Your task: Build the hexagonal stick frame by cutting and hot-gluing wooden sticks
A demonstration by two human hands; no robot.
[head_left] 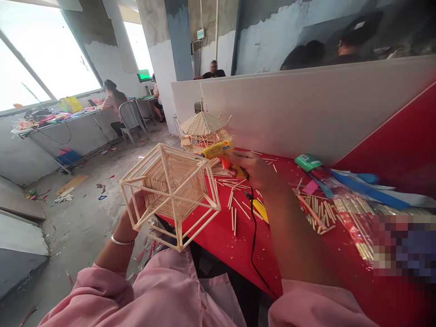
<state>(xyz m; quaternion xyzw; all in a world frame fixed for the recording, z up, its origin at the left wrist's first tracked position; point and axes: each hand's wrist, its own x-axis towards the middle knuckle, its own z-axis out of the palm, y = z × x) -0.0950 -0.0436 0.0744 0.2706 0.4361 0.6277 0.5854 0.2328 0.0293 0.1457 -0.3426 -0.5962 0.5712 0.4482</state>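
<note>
A hexagonal frame of pale wooden sticks [172, 196], with stick-covered panels inside, is held up at the left by my left hand [138, 206]. The fingers of that hand are partly hidden behind the frame. My right hand [248, 167] is wrapped round the handle of a yellow glue gun [218, 149]. The gun's nozzle points left, at the upper right edge of the frame. Behind them, a stick pavilion model with a pointed roof [203, 123] stands on the red table [218, 227].
Loose sticks [234, 220] and a yellow cutter [260, 210] lie on the table. The gun's black cord [253, 236] runs to the front edge. Bagged sticks [354, 222] and a green packet [308, 162] are at the right. A white partition [272, 113] borders the back; people sit beyond.
</note>
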